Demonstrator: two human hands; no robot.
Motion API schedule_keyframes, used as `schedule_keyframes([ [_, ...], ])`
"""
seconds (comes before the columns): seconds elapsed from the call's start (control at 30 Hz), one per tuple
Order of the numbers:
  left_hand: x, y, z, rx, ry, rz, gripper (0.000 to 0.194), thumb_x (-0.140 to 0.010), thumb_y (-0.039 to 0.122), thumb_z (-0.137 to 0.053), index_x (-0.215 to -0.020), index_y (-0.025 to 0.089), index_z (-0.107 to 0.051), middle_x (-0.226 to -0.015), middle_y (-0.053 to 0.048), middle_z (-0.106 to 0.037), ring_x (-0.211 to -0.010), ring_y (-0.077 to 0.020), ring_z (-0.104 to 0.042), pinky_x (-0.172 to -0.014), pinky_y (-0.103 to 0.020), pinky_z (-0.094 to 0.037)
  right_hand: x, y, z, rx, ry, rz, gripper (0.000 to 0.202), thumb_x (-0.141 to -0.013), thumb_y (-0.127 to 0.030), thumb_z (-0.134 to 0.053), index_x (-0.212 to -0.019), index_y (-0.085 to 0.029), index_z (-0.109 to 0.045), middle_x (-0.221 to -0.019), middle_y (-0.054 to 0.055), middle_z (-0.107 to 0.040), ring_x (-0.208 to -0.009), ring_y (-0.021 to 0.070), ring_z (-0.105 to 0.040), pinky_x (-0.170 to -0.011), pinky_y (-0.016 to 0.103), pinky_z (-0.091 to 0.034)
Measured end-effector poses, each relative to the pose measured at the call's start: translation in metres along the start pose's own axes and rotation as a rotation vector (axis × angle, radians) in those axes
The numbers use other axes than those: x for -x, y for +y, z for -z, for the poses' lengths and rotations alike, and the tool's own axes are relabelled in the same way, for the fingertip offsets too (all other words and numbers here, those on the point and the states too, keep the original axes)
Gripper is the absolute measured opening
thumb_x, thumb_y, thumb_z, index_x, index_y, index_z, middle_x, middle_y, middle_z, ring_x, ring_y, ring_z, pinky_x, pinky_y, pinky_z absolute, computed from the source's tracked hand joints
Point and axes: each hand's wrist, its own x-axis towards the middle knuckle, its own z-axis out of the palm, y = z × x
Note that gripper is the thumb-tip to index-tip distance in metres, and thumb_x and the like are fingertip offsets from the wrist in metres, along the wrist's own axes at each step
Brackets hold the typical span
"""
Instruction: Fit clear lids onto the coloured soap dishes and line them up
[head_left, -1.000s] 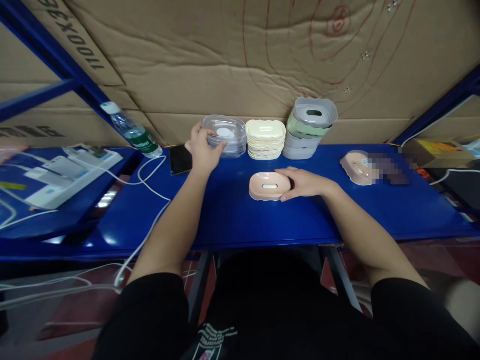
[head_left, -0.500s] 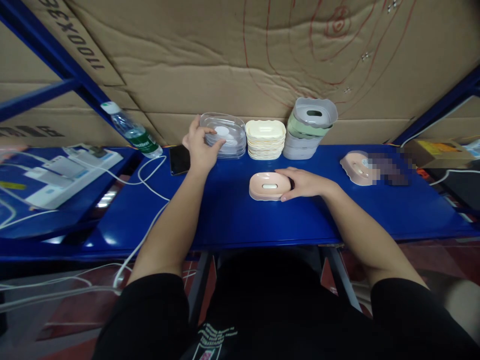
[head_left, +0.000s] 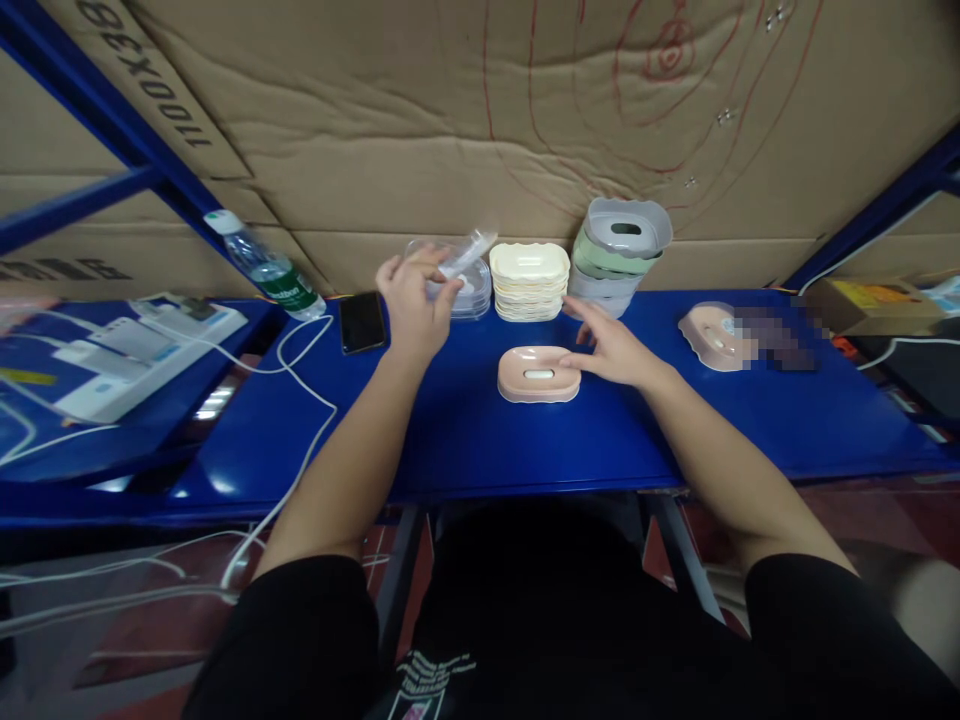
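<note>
Dim indoor scene, cool cast. Light falls from above and front: white glare patches on glossy blue worktop [head_left: 465, 430] near left edge, soft sheen across its middle. Faint shadows under pink dish [head_left: 538, 374] and beneath forearms. Space below worktop nearly black. Wide-angle distortion strong: shelf posts and cardboard wall bow outward at edges. Motion blur on left hand [head_left: 412, 300] and clear tray [head_left: 465, 255] it lifts; right hand [head_left: 611, 345] slightly smeared. Pixelated patch at right. Corners soft, lower right smeared.
</note>
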Motion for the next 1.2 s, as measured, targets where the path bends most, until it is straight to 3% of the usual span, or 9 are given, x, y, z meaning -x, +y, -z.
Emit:
schedule_keyframes([
  [0.1,0.011,0.024,-0.004,0.135,-0.082,-0.113,0.026,-0.106,0.054,-0.071,-0.104,0.028,-0.067,-0.119,-0.007,-0.086,-0.118,-0.0301,-0.079,-0.115,-0.053,-0.057,0.001,-0.005,0.002,0.061,0.196,0.029,0.126,-0.094,-0.089,-0.066,-0.188,-0.032,-0.004,-0.183,0.020,-0.040,-0.141,0.0467,-0.066,-0.114,0.068,-0.061],
  [0.2,0.023,0.049,-0.008,0.347,-0.118,-0.067,0.032,-0.105,0.059,-0.072,-0.109,0.028,-0.070,-0.102,-0.004,-0.086,-0.093,-0.0244,-0.082,-0.089,-0.043,-0.066,0.002,-0.013,0.005,0.164,0.308,0.067,0.128,-0.094,-0.085,-0.070,-0.187,-0.035,0.002,-0.190,0.017,-0.027,-0.166,0.0558,-0.040,-0.126,0.079,-0.047],
  [0.33,0.030,0.066,-0.017,0.646,-0.310,0.042,0.036,-0.107,0.064,-0.069,-0.109,0.028,-0.072,-0.086,0.000,-0.081,-0.065,-0.0185,-0.076,-0.063,-0.035,-0.064,0.004,-0.023,0.007,0.262,0.239,0.141,0.109,-0.098,-0.078,-0.071,-0.186,-0.039,-0.020,-0.191,0.010,-0.028,-0.176,0.0553,-0.015,-0.135,0.085,-0.026],
  [0.47,0.029,0.057,-0.030,0.771,-0.441,0.124,0.036,-0.108,0.062,-0.068,-0.114,0.026,-0.073,-0.090,-0.003,-0.082,-0.054,-0.0162,-0.071,-0.051,-0.033,-0.060,0.004,-0.026,0.004,0.233,0.091,0.195,0.089,-0.101,-0.074,-0.067,-0.179,-0.042,-0.040,-0.184,0.007,-0.042,-0.172,0.0502,-0.032,-0.137,0.077,-0.029],
  [0.53,0.029,0.049,-0.035,0.741,-0.441,0.135,0.040,-0.107,0.063,-0.070,-0.124,0.026,-0.074,-0.098,-0.005,-0.083,-0.056,-0.0155,-0.071,-0.054,-0.033,-0.061,0.004,-0.024,0.001,0.198,0.085,0.201,0.094,-0.095,-0.076,-0.074,-0.177,-0.040,-0.045,-0.179,0.010,-0.048,-0.165,0.0506,-0.041,-0.136,0.074,-0.034],
  [0.63,0.030,0.041,-0.035,0.606,-0.458,0.002,0.061,-0.095,0.070,-0.083,-0.137,0.027,-0.074,-0.126,-0.011,-0.080,-0.078,-0.0176,-0.077,-0.074,-0.036,-0.068,0.003,-0.017,-0.002,0.155,0.094,0.177,0.104,-0.087,-0.076,-0.083,-0.177,-0.039,-0.048,-0.170,0.013,-0.055,-0.156,0.0495,-0.050,-0.133,0.069,-0.040],
  [0.8,0.030,0.044,-0.022,0.371,-0.729,-0.204,0.118,-0.070,0.072,-0.101,-0.168,0.026,-0.056,-0.165,-0.019,-0.059,-0.142,-0.0400,-0.068,-0.119,-0.054,-0.061,0.003,-0.007,-0.003,0.149,0.087,0.178,0.100,-0.085,-0.074,-0.086,-0.172,-0.033,-0.057,-0.156,0.014,-0.066,-0.141,0.0447,-0.064,-0.124,0.065,-0.053],
  [0.93,0.030,0.049,-0.017,0.207,-0.889,-0.235,0.115,-0.076,0.073,-0.093,-0.171,0.022,-0.052,-0.169,-0.020,-0.058,-0.157,-0.0468,-0.055,-0.133,-0.062,-0.045,0.004,-0.005,-0.004,0.176,0.067,0.175,0.100,-0.081,-0.079,-0.088,-0.165,-0.028,-0.065,-0.146,0.016,-0.072,-0.132,0.0443,-0.071,-0.114,0.062,-0.060],
  [1.2,0.032,0.054,-0.019,0.099,-0.975,-0.241,0.113,-0.078,0.077,-0.082,-0.172,0.024,-0.049,-0.169,-0.021,-0.060,-0.155,-0.0474,-0.057,-0.128,-0.067,-0.044,0.004,-0.004,-0.004,0.182,-0.027,0.132,0.104,-0.074,-0.082,-0.093,-0.158,-0.026,-0.071,-0.138,0.016,-0.074,-0.123,0.0431,-0.075,-0.106,0.059,-0.063],
])
